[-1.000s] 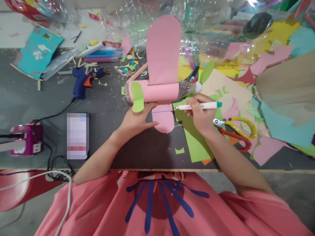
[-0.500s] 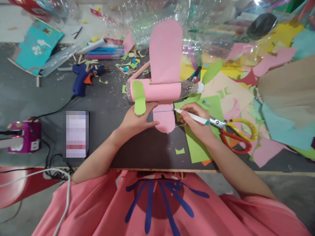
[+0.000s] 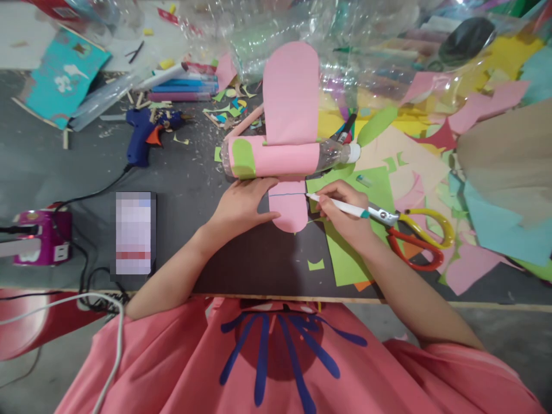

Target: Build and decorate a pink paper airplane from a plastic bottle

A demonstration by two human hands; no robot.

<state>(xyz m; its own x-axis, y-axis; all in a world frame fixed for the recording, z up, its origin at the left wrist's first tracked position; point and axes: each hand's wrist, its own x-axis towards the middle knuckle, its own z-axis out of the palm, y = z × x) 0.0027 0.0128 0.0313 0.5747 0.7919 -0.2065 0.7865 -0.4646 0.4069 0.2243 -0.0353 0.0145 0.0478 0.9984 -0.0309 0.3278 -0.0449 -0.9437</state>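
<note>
A plastic bottle (image 3: 332, 156) wrapped in pink paper lies on its side, white cap (image 3: 354, 153) to the right. One rounded pink paper wing (image 3: 291, 92) rises on its far side. Below the bottle a second pink wing (image 3: 290, 215) carries a thin dark line across it. My left hand (image 3: 241, 204) rests flat with thumb and fingers apart, the thumb touching that wing's left edge. My right hand (image 3: 345, 210) grips a white felt-tip pen (image 3: 345, 206) with a green end, its tip at the line's right end. A green paper piece (image 3: 244, 158) sits on the bottle's left part.
Scissors (image 3: 425, 261) with yellow and red handles lie by my right wrist, near green paper (image 3: 349, 264). To the left are a blue glue gun (image 3: 138, 141), a phone (image 3: 133, 233) and a purple power block (image 3: 43, 237). Paper scraps and clear plastic bottles crowd the back and right.
The green flap's lower part, which hung over my left hand, is out of sight now. The bottle's wings shifted slightly. The pen tip stays near the line's right end.
</note>
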